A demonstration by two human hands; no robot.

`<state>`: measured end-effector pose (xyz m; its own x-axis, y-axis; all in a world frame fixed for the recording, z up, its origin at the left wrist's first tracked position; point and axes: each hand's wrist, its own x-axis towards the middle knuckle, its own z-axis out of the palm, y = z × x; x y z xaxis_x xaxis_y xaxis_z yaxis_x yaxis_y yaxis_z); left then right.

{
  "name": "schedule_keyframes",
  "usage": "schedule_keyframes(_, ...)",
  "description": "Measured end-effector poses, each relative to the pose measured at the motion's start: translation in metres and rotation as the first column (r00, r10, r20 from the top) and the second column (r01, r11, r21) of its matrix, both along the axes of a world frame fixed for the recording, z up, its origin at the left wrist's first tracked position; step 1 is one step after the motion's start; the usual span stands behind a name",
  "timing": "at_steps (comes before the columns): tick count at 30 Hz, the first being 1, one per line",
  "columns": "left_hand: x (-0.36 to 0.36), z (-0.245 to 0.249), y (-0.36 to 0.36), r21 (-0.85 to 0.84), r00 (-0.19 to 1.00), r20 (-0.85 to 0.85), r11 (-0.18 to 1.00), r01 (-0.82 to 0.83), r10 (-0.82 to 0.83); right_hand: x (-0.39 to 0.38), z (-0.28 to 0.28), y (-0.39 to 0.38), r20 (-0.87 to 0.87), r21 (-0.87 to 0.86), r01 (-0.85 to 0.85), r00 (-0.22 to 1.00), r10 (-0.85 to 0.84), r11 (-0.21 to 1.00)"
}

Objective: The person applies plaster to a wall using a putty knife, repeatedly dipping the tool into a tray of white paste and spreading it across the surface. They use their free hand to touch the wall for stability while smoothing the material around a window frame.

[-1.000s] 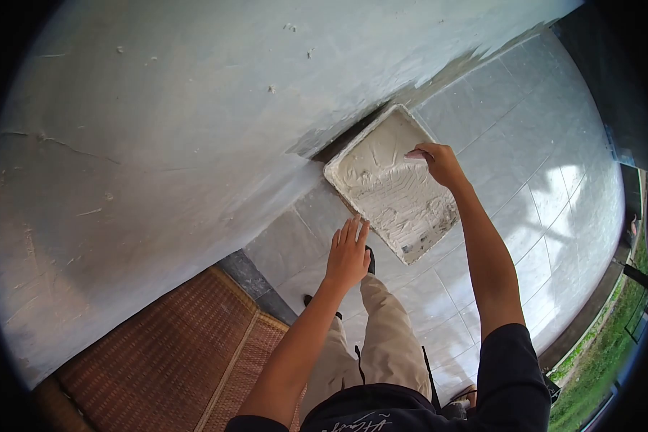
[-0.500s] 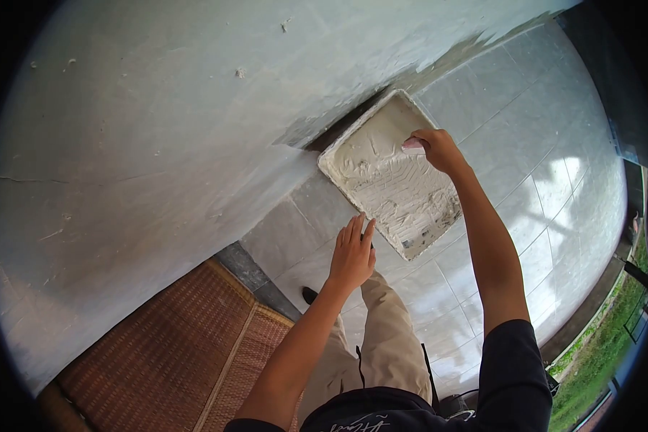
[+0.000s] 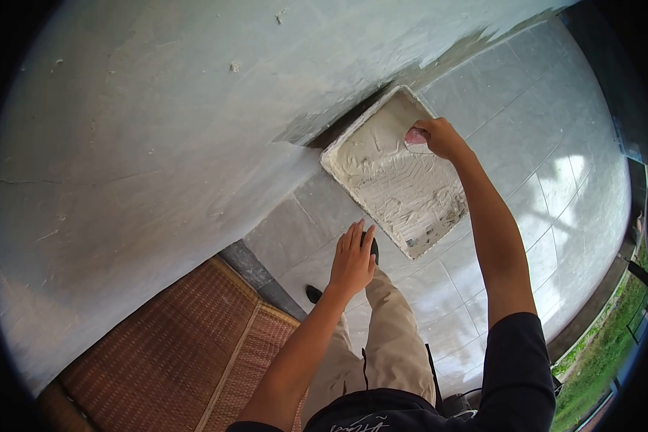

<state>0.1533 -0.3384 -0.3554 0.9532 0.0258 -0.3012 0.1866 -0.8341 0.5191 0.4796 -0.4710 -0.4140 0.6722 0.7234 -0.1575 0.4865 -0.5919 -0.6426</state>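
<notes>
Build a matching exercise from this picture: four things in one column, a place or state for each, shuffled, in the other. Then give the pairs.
1 tray
2 left hand
3 right hand
4 woven mat

a brown, lower left, beside the wall
b open, fingers stretched, holding nothing
c on the tiled floor against the wall, full of white paste
d closed on a pink tool

Pairs: 1-c, 2-b, 3-d, 4-a
</notes>
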Motion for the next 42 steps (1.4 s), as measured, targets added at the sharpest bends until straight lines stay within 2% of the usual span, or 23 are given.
schedule_keyframes(3,-0.003,0.0,0.001,0.064,1.0,-0.014,0.998,0.02,-0.02,-0.002,-0.002,-0.004,0.003,0.002,0.033,0.999,-0.033,0.999)
schedule_keyframes(6,-0.005,0.002,0.003,0.057,1.0,-0.017,0.998,0.011,-0.01,-0.007,0.002,-0.008,-0.069,0.037,0.073,0.995,-0.071,0.997)
schedule_keyframes(9,-0.005,0.007,0.006,0.022,1.0,-0.023,1.0,-0.009,0.01,-0.012,-0.004,-0.015,-0.085,-0.026,0.096,0.992,-0.098,0.995)
schedule_keyframes(11,-0.006,0.011,0.01,0.031,0.999,-0.032,0.999,-0.007,0.008,-0.02,-0.009,-0.023,-0.249,-0.019,0.194,0.949,-0.193,0.981)
schedule_keyframes(15,-0.013,0.021,0.019,0.066,0.999,-0.041,0.998,-0.011,0.014,-0.035,-0.005,-0.036,-0.192,-0.113,0.144,0.968,-0.164,0.983)
schedule_keyframes(17,-0.018,0.028,0.028,0.082,1.0,-0.022,0.997,-0.014,0.016,-0.051,0.016,-0.037,-0.281,-0.105,0.22,0.929,-0.241,0.97)
schedule_keyframes(18,-0.018,0.032,0.032,0.088,1.0,-0.008,0.996,-0.017,0.018,-0.056,0.016,-0.038,-0.272,-0.093,0.22,0.933,-0.237,0.971)
schedule_keyframes(20,-0.021,0.04,0.043,0.119,1.0,0.011,0.993,-0.026,0.025,-0.066,0.007,-0.039,-0.431,-0.021,0.324,0.85,-0.301,0.946)
schedule_keyframes(21,-0.022,0.045,0.049,0.143,0.999,0.02,0.989,-0.033,0.031,-0.072,0.015,-0.034,-0.422,-0.008,0.32,0.858,-0.294,0.947)
schedule_keyframes(22,-0.023,0.05,0.055,0.152,0.999,0.035,0.987,-0.041,0.036,-0.078,0.024,-0.028,-0.583,0.055,0.417,0.751,-0.31,0.907)
schedule_keyframes(23,-0.024,0.055,0.062,0.174,0.998,0.052,0.984,-0.049,0.041,-0.083,0.032,-0.02,-0.728,0.098,0.514,0.621,-0.291,0.852)
schedule_keyframes(24,-0.026,0.061,0.069,0.195,0.997,0.068,0.979,-0.058,0.046,-0.085,0.041,-0.013,-0.802,0.153,0.519,0.563,-0.201,0.841)
schedule_keyframes(25,-0.026,0.068,0.076,0.205,0.995,0.088,0.976,-0.065,0.048,-0.088,0.05,-0.004,-0.794,0.173,0.513,0.578,-0.189,0.841)
schedule_keyframes(27,-0.025,0.084,0.092,0.263,0.992,0.117,0.962,-0.077,0.048,-0.098,0.07,0.02,-0.892,0.285,0.66,0.448,-0.059,0.695)
schedule_keyframes(28,-0.024,0.093,0.099,0.273,0.989,0.139,0.958,-0.083,0.046,-0.101,0.082,0.03,-0.883,0.308,0.653,0.467,-0.048,0.692)
schedule_keyframes(32,-0.022,0.133,0.128,0.382,0.959,0.282,0.915,-0.134,0.023,-0.113,0.133,0.071,-0.879,0.472,0.679,0.411,0.242,0.563)
schedule_keyframes(36,-0.021,0.173,0.154,0.482,0.906,0.423,0.852,-0.206,-0.021,-0.133,0.193,0.109,-0.806,0.59,0.668,0.459,0.374,0.453)
schedule_keyframes(39,-0.024,0.203,0.171,0.529,0.849,0.525,0.803,-0.274,-0.055,-0.146,0.227,0.13,-0.771,0.636,0.62,0.49,0.407,0.459)
schedule_keyframes(42,-0.03,0.229,0.189,0.572,0.785,0.606,0.755,-0.32,-0.127,-0.161,0.266,0.15,-0.746,0.663,0.624,0.5,0.441,0.414)
